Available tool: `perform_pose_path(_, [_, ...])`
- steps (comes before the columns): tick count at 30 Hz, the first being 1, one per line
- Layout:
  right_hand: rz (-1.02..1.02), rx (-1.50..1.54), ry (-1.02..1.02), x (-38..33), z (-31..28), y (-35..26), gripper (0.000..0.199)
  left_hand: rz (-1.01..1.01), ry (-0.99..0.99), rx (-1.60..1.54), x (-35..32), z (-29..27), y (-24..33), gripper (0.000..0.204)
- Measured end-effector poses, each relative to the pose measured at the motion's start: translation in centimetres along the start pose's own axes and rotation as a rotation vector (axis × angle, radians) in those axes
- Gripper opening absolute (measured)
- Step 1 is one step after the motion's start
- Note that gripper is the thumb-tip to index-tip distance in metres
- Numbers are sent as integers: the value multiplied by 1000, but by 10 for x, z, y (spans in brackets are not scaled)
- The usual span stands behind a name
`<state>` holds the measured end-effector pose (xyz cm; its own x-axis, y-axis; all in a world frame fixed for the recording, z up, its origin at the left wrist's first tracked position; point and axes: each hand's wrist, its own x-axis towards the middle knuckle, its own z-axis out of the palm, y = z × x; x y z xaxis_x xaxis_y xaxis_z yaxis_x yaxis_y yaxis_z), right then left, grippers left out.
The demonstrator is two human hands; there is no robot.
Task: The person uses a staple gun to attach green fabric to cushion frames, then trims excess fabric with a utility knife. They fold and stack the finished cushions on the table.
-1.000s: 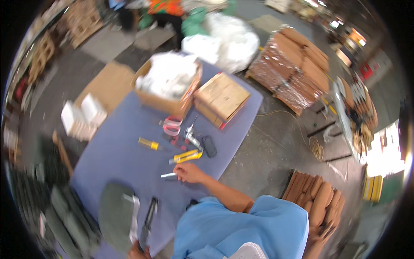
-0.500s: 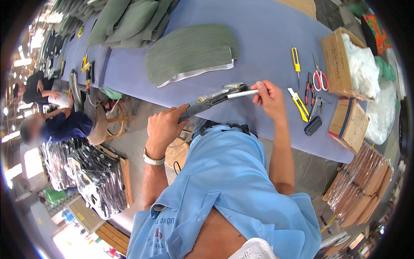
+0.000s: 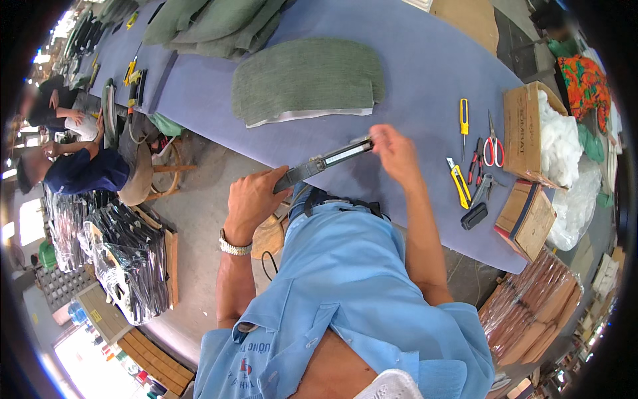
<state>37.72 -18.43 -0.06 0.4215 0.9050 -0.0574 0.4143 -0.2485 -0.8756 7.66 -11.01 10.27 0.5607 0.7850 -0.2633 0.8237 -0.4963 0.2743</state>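
Left hand (image 3: 256, 199) clamped around the dark handle of a long staple gun (image 3: 323, 161), right hand (image 3: 393, 147) pinching its far metal end — a worker holds the tool level in the air at the centre of the frame, just over the near edge of the blue-covered bench (image 3: 425, 60). Both grips are closed on the tool; whether the right-hand fingers are opening its magazine or only steadying it cannot be told.

Judging by how things lie, the work on the tool looks to be in its early part: the gun is off the bench and not pointed at any piece, and the grey-green fabric panel (image 3: 307, 81) above it, in the upper middle of the frame, lies flat and untouched.

To the right of the hands rest a yellow utility knife (image 3: 458, 186), a yellow-handled screwdriver (image 3: 463, 114), red-handled scissors (image 3: 492, 145) and pliers (image 3: 476, 161) — none in use. Further right stands an open cardboard box (image 3: 520, 130) of white stuffing. At the left edge, other people sit low beside stacked dark parts.
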Motion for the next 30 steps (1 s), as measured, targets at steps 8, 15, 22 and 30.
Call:
perform_pose_path(8, [457, 628, -64, -36, -5, 62, 56, 3, -2, -48, 0, 3, -2, 49])
perform_pose_path(15, [657, 1256, -364, -46, 92, 59, 84, -3, 19, -51, 5, 19, 26, 49])
perform_pose_path(22, [740, 1647, -91, -51, 116, 54, 72, 56, 127, -293, -2, 15, 28, 49])
perform_pose_path(30, [341, 1573, -76, -59, 84, 32, 57, 235, 216, -577, -9, -6, 39, 36])
